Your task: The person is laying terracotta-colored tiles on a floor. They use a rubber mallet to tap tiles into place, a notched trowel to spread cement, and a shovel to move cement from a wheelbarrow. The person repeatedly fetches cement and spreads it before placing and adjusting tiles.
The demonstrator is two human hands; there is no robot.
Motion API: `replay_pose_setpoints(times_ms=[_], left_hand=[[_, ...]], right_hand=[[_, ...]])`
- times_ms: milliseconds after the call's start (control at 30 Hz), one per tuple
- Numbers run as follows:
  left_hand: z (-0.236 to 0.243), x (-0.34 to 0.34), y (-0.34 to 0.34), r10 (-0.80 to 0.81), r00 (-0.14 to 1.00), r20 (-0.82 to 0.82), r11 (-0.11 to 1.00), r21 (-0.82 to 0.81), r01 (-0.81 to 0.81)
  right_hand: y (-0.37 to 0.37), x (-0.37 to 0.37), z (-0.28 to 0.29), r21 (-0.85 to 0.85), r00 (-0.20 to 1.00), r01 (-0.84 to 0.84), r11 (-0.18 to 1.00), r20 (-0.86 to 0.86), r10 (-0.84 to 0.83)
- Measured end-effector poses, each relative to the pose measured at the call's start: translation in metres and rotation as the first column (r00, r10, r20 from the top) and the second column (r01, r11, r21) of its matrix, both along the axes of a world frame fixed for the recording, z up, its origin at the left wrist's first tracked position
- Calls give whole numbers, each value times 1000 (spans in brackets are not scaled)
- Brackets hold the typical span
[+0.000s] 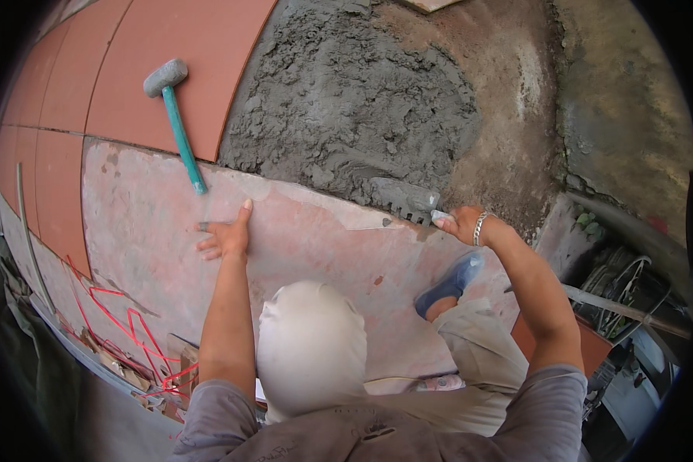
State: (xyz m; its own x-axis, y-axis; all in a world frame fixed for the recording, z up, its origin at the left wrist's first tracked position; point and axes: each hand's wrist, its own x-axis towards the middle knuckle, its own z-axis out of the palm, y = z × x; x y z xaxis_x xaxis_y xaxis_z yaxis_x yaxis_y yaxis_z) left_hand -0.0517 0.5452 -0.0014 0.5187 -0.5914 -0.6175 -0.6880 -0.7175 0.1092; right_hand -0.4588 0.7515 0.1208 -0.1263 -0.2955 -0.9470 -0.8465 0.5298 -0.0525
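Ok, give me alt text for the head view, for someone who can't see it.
The person's right hand holds a notched trowel at the edge of rough grey mortar, while the left hand is spread over the worn pink floor. A grey-headed, green-handled mallet lies to the left, mostly on reddish tiles.

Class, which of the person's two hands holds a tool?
The right hand, with the bracelet, grips the trowel; the left hand, spread open, holds nothing.
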Motion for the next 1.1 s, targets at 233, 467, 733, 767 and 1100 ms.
replay_pose_setpoints(times_ms=[233,467,733,767,1100], left_hand=[[0,0,-3,-1,1000,21,1000,18,1],[-4,5,-3,41,999,-14,998,43,-41],[-1,3,-4,44,999,-7,998,41,-44],[1,3,-5,47,999,-16,998,37,-47],[18,-4,-11,92,995,-24,993,74,-90]], right_hand=[[44,-29,22,-51,998,20,998,-55,-22],[30,16,28,-408,945,310,859,31,-327],[-44,134,-60,-354,986,151,923,-7,-164],[-55,142,-62,-393,994,100,914,9,-105],[-109,158,-47,-429,995,-104,898,-50,92]])
